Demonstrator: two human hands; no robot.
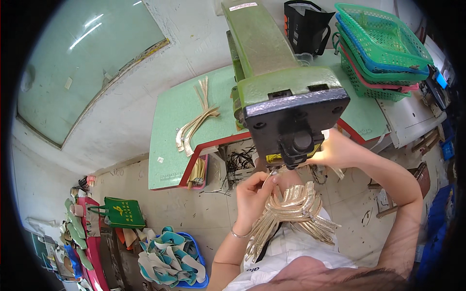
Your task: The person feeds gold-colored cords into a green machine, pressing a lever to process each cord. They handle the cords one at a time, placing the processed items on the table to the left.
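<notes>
A green machine (264, 43) with a black head (296, 121) stands over the table's front cutout. Just left of and below that head, my left hand (253, 191) is closed, thumb and finger pinching the end of a thin pale strap (273, 173). My right hand (336, 149) reaches to the head's right side, and its fingertips are largely hidden behind it. A short strap end (338, 171) shows below that hand. Across my lap lies a bundle of shiny gold straps (296, 208), close under my left hand.
More gold straps (196, 121) lie on the green table (167, 140). Stacked plastic baskets (383, 43) and a black bag (306, 26) stand at the back right. On the floor to the left are a blue basin (201, 257) of teal-and-white pieces and a green bag (124, 212).
</notes>
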